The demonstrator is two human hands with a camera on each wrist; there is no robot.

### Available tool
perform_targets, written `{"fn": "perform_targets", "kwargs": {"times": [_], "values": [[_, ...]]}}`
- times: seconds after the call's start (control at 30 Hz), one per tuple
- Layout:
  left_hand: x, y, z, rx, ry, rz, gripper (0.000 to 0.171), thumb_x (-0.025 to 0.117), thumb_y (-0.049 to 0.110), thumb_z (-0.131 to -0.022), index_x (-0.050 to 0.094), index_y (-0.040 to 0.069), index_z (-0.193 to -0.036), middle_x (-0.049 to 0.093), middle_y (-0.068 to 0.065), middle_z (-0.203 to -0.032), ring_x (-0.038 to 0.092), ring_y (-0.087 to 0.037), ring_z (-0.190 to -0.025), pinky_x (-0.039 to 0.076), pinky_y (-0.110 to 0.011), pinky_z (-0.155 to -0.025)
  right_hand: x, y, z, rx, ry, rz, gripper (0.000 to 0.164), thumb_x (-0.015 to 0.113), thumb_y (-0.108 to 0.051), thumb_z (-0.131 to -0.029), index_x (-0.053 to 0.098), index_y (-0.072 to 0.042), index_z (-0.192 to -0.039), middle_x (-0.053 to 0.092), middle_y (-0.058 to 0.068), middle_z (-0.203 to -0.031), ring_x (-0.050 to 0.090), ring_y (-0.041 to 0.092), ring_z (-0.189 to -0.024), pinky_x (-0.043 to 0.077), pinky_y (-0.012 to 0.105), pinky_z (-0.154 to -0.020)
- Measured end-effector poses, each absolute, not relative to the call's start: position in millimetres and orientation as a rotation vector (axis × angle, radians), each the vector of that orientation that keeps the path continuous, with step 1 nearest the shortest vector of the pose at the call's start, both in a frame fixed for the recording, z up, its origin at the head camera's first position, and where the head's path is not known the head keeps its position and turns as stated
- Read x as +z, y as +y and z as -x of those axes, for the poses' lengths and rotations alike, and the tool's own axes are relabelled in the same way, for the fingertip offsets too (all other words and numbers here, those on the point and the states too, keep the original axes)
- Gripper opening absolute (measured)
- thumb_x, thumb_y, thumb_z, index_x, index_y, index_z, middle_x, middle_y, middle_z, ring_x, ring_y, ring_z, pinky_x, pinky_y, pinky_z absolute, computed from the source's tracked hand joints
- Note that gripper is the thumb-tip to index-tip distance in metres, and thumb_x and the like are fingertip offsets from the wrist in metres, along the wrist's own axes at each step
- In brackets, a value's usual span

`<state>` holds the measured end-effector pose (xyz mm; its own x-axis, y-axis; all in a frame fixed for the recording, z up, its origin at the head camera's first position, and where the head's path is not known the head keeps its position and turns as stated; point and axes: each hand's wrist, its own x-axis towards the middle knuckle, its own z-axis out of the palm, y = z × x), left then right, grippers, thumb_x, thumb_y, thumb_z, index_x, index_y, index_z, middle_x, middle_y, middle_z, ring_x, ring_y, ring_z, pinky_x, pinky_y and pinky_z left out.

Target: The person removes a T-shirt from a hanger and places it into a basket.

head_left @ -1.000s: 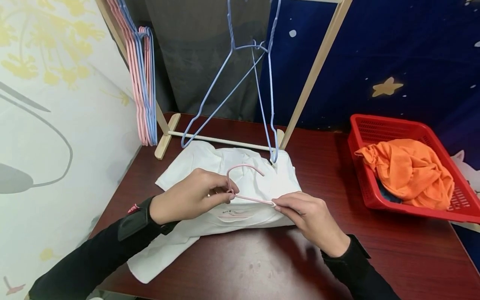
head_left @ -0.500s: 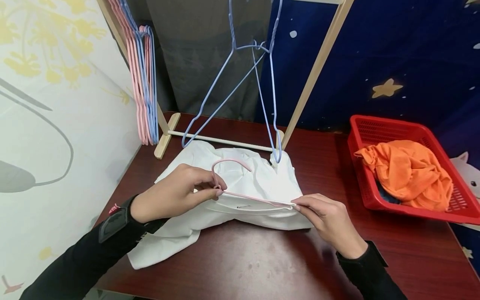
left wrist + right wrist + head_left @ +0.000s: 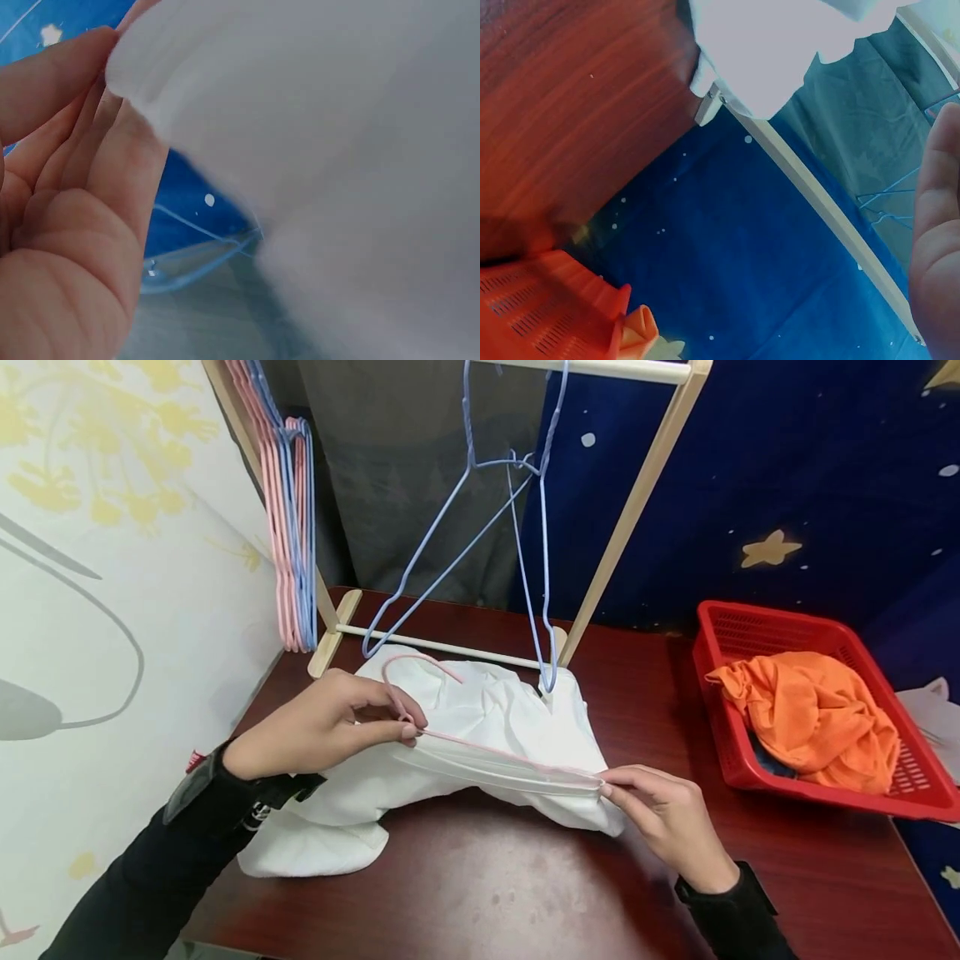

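A white shirt (image 3: 510,702) lies spread on the dark red table, its neckline drawn out in a long slit facing me. My left hand (image 3: 322,722) pinches a pink hanger (image 3: 420,657) at the base of its hook, along with the shirt's edge. From there the hanger's wire runs right along the neckline. At the other end my right hand (image 3: 663,814) pinches the neckline's corner between thumb and fingers. White cloth fills much of the left wrist view beside the left hand (image 3: 75,210). Only part of the right hand (image 3: 937,232) shows at the right wrist view's edge.
Behind the shirt stands a wooden rack (image 3: 645,510) with blue hangers (image 3: 546,577) hanging over the cloth. Several pink and blue hangers (image 3: 288,552) bunch at its left. A red basket (image 3: 847,631) holding an orange garment (image 3: 817,718) sits on the right.
My left hand has moved left and up with the hanger's hook, and my right hand has moved right with the neckline's corner. The neckline is now stretched wider along the hanger's wire.
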<state>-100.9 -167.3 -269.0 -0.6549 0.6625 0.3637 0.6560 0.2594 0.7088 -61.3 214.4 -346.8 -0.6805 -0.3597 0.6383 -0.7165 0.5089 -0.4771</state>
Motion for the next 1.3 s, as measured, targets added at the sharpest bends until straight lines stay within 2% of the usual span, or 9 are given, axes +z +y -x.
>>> {"fn": "perform_targets", "kwargs": {"times": [0.13,0.3,0.47,0.6,0.9,1.13,1.3], "values": [[-269.4,-170.1,102.8,1.479,2.425,-1.320,0.014,0.063,0.008,-0.085,0.069,0.015,-0.094,0.067,0.006,-0.090,0.062,-0.009,-0.079,0.051,-0.022,-0.067,-361.6,218.5,63.5,1.024,-2.289,-0.892,0.034,0.075,0.014,-0.059,0.071,-0.008,-0.085,0.068,0.002,-0.080,0.062,0.008,-0.075,0.045,0.009,-0.072],[-277.2,-155.6,102.9,1.408,2.435,-1.400,0.011,0.064,0.014,-0.085,0.069,0.017,-0.094,0.066,0.010,-0.090,0.059,-0.003,-0.075,0.047,-0.019,-0.060,-385.1,217.6,72.0,0.956,-2.289,-0.910,0.033,0.077,0.003,-0.063,0.072,-0.016,-0.089,0.069,-0.004,-0.087,0.062,0.006,-0.086,0.043,0.010,-0.080],[-276.8,-135.5,98.2,1.416,2.444,-1.481,0.010,0.064,0.016,-0.085,0.068,0.018,-0.094,0.066,0.012,-0.092,0.054,0.000,-0.072,0.042,-0.017,-0.056,-390.0,199.1,72.6,0.912,-2.338,-0.988,0.028,0.076,-0.006,-0.070,0.071,-0.019,-0.095,0.067,-0.009,-0.091,0.061,0.006,-0.085,0.043,0.012,-0.077],[-264.0,-120.4,91.1,1.513,2.422,-1.577,0.014,0.065,0.010,-0.083,0.068,0.013,-0.096,0.067,0.008,-0.093,0.055,-0.001,-0.074,0.041,-0.017,-0.057,-396.3,186.0,70.5,0.926,-2.392,-1.057,0.025,0.073,-0.010,-0.075,0.070,-0.021,-0.097,0.065,-0.012,-0.092,0.060,0.002,-0.085,0.045,0.011,-0.074],[-217.7,-95.5,70.0,1.911,2.286,-1.593,0.019,0.064,-0.016,-0.074,0.065,-0.009,-0.092,0.068,-0.014,-0.088,0.065,-0.013,-0.082,0.055,-0.029,-0.068,-405.7,170.3,67.9,0.964,-2.448,-1.181,0.020,0.071,-0.010,-0.078,0.067,-0.022,-0.094,0.063,-0.016,-0.087,0.056,-0.004,-0.080,0.043,0.009,-0.069],[-193.6,-102.0,64.9,2.206,2.160,-1.613,0.018,0.061,-0.018,-0.075,0.062,-0.015,-0.093,0.066,-0.020,-0.086,0.067,-0.024,-0.075,0.055,-0.036,-0.064,-406.8,174.0,67.6,0.946,-2.477,-1.139,0.020,0.071,-0.011,-0.077,0.068,-0.022,-0.094,0.064,-0.016,-0.088,0.057,-0.004,-0.082,0.044,0.009,-0.069],[-180.5,-112.6,62.6,2.423,1.994,-1.641,0.018,0.057,-0.021,-0.076,0.059,-0.019,-0.095,0.063,-0.030,-0.085,0.065,-0.035,-0.072,0.054,-0.043,-0.061,-408.3,176.2,66.6,0.956,-2.485,-1.140,0.019,0.071,-0.011,-0.078,0.068,-0.023,-0.093,0.064,-0.017,-0.088,0.058,-0.004,-0.082,0.044,0.008,-0.069]]}}
